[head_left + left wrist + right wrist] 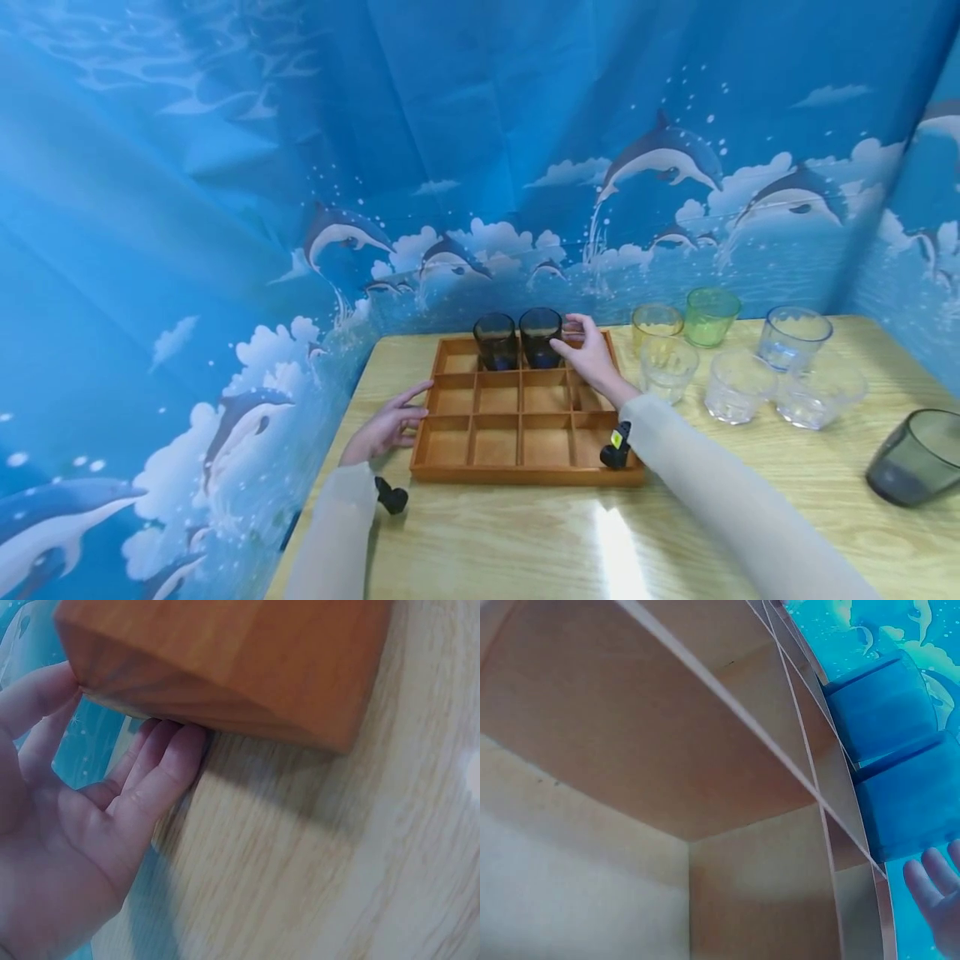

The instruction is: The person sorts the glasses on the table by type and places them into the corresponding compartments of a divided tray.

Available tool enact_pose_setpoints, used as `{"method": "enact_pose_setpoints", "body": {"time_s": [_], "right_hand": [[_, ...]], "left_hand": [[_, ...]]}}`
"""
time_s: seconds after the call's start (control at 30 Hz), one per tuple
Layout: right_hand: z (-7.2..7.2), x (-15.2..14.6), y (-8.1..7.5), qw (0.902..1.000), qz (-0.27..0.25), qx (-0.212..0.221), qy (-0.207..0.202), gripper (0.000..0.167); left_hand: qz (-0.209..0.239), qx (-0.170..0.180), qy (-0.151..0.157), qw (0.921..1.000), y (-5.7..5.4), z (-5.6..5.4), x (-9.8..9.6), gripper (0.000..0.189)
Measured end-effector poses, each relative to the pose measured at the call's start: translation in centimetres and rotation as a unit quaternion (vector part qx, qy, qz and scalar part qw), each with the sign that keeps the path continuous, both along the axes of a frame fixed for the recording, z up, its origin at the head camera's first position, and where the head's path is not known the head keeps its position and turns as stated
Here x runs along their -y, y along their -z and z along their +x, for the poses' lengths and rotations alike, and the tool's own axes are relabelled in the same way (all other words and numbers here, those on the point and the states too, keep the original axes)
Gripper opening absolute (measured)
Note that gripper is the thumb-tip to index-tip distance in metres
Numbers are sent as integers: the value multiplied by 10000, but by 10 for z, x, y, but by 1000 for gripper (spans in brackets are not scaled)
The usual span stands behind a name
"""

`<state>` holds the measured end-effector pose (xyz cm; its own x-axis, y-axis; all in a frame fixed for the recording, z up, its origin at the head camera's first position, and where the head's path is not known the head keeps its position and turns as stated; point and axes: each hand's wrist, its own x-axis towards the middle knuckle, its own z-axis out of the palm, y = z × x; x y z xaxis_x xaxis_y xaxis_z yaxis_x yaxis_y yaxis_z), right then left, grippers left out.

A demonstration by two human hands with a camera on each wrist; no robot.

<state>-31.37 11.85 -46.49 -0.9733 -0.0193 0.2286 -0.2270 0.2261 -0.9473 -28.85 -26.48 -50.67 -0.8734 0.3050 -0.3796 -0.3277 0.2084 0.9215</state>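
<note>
A brown wooden tray (525, 476), divided into compartments in three rows, lies on the table. Two dark drinking glasses stand side by side in its back row: the left glass (496, 340) and the right glass (540, 337). My right hand (590, 354) is beside the right glass, its thumb overlapping the glass's side in the head view. In the right wrist view, its spread fingertips (928, 874) lie just off that glass (911, 806). My left hand (386, 427) rests its extended fingers against the tray's left side, as the left wrist view shows up close.
Right of the tray stand a yellow glass (657, 321), a green glass (711, 317), a bluish clear glass (795, 337) and several clear glasses. A dark grey glass (917, 458) is near the right edge. A blue dolphin-printed curtain (480, 167) hangs behind the table.
</note>
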Motion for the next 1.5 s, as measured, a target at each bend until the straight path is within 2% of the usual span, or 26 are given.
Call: {"method": "enact_pose_setpoints", "body": {"time_s": [0.23, 0.47, 0.6, 0.9, 1.13, 1.5], "right_hand": [[11, -3, 0, 9997, 190, 130, -31, 42], [27, -5, -6, 9986, -77, 248, -450, 42], [37, -9, -10, 9981, -120, 165, -583, 42], [75, -16, -36, 9978, -48, -83, -653, 30], [77, -36, -12, 9969, -235, -333, -673, 36], [108, -61, -18, 9967, -122, -649, -461, 35]], "left_hand": [[47, 1, -67, 10000, 3, 0, 1, 54], [101, -7, 63, 9999, 5, 0, 1, 55], [87, -58, 118, 9999, 3, 1, 2, 55], [43, -20, 23, 10000, 3, 0, 2, 52], [55, -50, 53, 10000, 1, 0, 1, 52], [13, -86, -14, 10000, 3, -1, 1, 51]]}}
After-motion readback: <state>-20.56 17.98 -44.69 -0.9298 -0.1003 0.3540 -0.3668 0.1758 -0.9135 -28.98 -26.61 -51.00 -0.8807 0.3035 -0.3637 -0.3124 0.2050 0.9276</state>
